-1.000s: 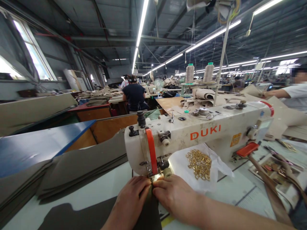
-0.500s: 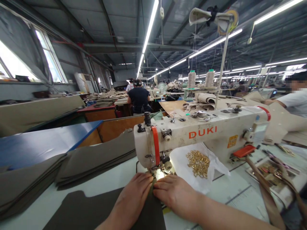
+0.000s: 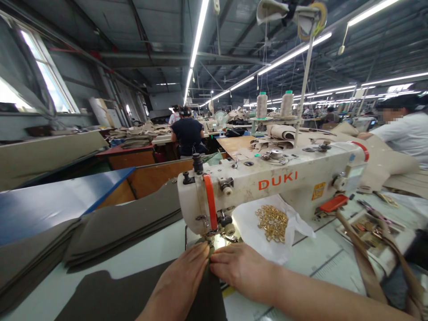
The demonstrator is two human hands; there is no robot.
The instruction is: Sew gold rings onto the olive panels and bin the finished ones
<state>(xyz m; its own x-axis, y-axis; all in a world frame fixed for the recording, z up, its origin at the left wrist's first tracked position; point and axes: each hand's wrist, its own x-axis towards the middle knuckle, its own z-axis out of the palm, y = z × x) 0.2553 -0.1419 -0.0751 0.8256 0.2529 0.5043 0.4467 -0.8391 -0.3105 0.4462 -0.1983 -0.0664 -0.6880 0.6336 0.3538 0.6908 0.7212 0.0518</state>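
Upper left, a bright window [image 3: 50, 80] with a gray curtain [image 3: 30, 76]. Top center, a fluorescent tube light [image 3: 199, 33]. Middle left, a glossy blue tabletop [image 3: 60, 191]. Near center, a dark-shirted person [image 3: 187, 133], back turned.

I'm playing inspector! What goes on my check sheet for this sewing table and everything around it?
Surface: pale table, with ruler-like markings at right.
Job's things: dark cloth, partly under the sewing machine.
Clutter: stacked dark pieces, gold metal bits on a white sheet, an open box of small parts, brown straps.
Hands: left hand and right hand side by side on the cloth, fingers close to the needle area; exact grip hidden.
Cables: a pull cord hangs from a ceiling light.
Surroundings: people working ahead and at right.
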